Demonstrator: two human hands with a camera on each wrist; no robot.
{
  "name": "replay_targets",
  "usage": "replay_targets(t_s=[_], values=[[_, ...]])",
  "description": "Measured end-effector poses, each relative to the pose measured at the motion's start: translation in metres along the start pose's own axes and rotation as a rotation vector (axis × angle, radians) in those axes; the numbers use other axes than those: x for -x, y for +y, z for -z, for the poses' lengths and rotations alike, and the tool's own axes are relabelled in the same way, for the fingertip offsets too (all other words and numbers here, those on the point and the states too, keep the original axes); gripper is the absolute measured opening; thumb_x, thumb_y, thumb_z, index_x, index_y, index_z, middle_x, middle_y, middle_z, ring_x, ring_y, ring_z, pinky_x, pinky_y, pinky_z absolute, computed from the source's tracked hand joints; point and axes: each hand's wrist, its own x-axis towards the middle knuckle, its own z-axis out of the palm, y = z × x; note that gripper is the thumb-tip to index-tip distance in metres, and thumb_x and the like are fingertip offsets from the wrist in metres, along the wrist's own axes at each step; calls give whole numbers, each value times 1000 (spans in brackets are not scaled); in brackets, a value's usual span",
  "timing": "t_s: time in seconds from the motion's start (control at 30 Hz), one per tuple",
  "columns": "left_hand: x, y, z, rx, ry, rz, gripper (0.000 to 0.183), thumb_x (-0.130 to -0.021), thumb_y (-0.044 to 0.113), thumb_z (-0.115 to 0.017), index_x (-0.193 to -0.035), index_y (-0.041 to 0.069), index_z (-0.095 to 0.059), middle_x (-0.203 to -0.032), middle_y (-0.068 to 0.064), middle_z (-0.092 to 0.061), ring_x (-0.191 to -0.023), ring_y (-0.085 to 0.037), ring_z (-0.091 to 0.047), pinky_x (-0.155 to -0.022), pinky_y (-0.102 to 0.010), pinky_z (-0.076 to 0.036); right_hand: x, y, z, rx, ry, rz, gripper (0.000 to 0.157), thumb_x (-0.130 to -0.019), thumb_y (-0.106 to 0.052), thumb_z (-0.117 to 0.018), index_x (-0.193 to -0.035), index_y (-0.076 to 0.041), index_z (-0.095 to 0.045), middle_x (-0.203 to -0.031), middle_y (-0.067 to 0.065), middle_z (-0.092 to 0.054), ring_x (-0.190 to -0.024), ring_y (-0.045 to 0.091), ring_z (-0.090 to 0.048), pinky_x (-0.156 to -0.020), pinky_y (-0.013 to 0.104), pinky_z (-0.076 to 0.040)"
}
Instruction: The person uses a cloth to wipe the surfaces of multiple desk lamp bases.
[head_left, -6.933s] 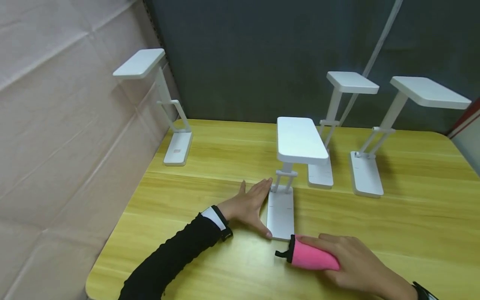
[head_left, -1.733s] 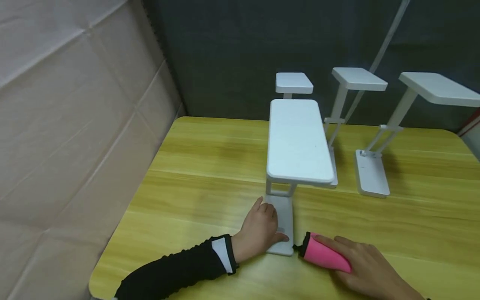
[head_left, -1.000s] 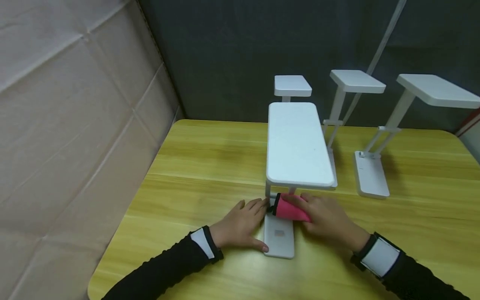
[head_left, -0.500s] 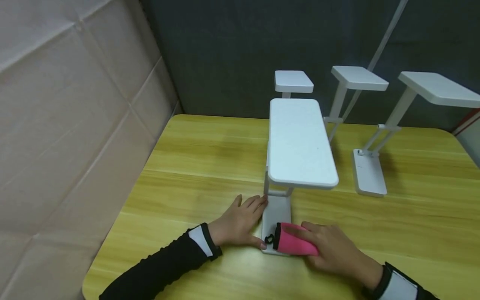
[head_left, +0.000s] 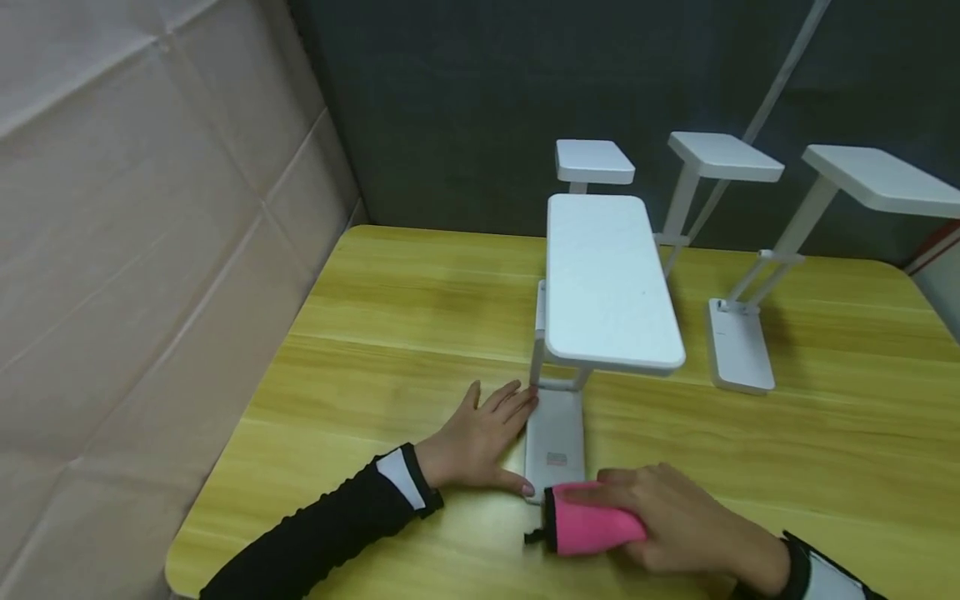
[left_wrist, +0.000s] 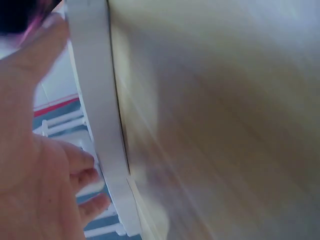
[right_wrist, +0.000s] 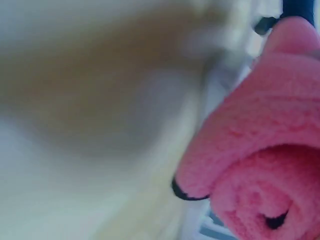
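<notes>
A white folding desk lamp point(head_left: 611, 283) stands upright at the front, its base point(head_left: 555, 429) flat on the table. My left hand point(head_left: 480, 446) lies open along the base's left side, fingertips by the hinge and thumb at the near left corner. In the left wrist view the fingers point(left_wrist: 82, 162) line up with the base's white side point(left_wrist: 102, 95). A folded pink fleece cloth point(head_left: 592, 518) with black trim and a black loop is gripped in my right hand point(head_left: 675, 521), right at the base's near edge. The right wrist view shows the cloth's plush folds point(right_wrist: 240, 120).
Behind the front lamp is another white lamp point(head_left: 594, 162), mostly hidden. Two more, a middle lamp point(head_left: 723, 157) and a right lamp point(head_left: 738, 346), stand at the back right. The wooden table point(head_left: 390, 333) meets a pale draped wall point(head_left: 150, 275) on the left and a dark backdrop point(head_left: 450, 117).
The lamp at far left is gone from there; a labelled lamp now stands in front, another behind it. The pink cloth has travelled along the base from hinge to near edge.
</notes>
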Motion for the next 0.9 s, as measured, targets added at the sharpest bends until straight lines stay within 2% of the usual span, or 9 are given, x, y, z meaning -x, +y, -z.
replay_targets(t_s=[0.07, 0.17, 0.3, 0.37, 0.47, 0.57, 0.67, 0.77, 0.9], values=[[-1, -1, -1, 7, -1, 7, 107, -71, 82, -38, -143, 10, -5, -150, -3, -2, -136, -24, -2, -101, -64, -14, -14, 6, 8, 47, 81, -14, 72, -59, -10, -65, -125, -33, -49, -86, -10, -56, -51, -4, -35, -41, 13, -30], [-1, -1, -3, 51, -3, 14, 105, -68, 84, -38, -142, 12, -19, -150, -1, -3, -136, -23, -2, -100, -65, -14, -36, 21, 14, 163, 165, -50, 73, -60, -12, -65, -128, -31, -46, -88, -5, -56, -53, -2, -36, -41, 15, -31], [-2, 2, -7, 100, -15, 18, 102, -66, 86, -37, -139, 14, -30, -150, -2, -7, -136, -23, -1, -98, -67, -14, -53, 39, 7, 333, 193, -42, 81, -62, -17, -71, -134, -34, -38, -89, -2, -53, -52, 4, -35, -41, 17, -29], [-3, 3, -8, 108, -20, 22, 103, -66, 87, -37, -140, 16, -27, -150, -2, -7, -136, -23, 0, -98, -67, -14, -55, 44, 0, 373, 199, -43, 83, -62, -19, -74, -134, -36, -37, -89, 0, -54, -51, 5, -34, -39, 18, -27], [-4, 2, -7, 116, -20, 25, 102, -66, 86, -37, -140, 17, -25, -150, -2, -4, -136, -22, 0, -99, -67, -12, -53, 46, -7, 353, 186, -71, 80, -63, -18, -74, -133, -34, -39, -91, 2, -57, -51, 4, -34, -38, 18, -27], [-4, 1, -7, 103, -14, 24, 104, -66, 86, -38, -141, 16, -22, -151, -1, -1, -136, -22, 0, -98, -68, -13, -49, 42, -8, 312, 144, -109, 73, -63, -17, -72, -129, -30, -45, -85, -2, -55, -52, 3, -35, -40, 19, -29], [-4, 0, -6, 94, -20, 27, 106, -66, 86, -38, -142, 14, -18, -151, 0, 1, -136, -22, 1, -98, -68, -13, -45, 36, -9, 290, 108, -110, 63, -62, -21, -72, -122, -26, -53, -79, -7, -50, -55, 3, -37, -43, 20, -33], [-2, 0, -7, 85, -20, 31, 110, -65, 86, -38, -143, 12, -10, -151, 0, 2, -136, -22, 1, -98, -67, -14, -40, 30, -12, 254, 71, -119, 60, -62, -22, -70, -119, -28, -55, -82, -8, -53, -55, 3, -38, -44, 20, -33], [0, -1, -7, 64, -3, 36, 114, -64, 86, -41, -143, 13, -3, -151, -1, 0, -136, -22, -1, -99, -66, -15, -33, 22, -16, 211, 50, -106, 63, -61, -19, -66, -120, -34, -54, -91, -3, -60, -55, 1, -39, -45, 18, -34]])
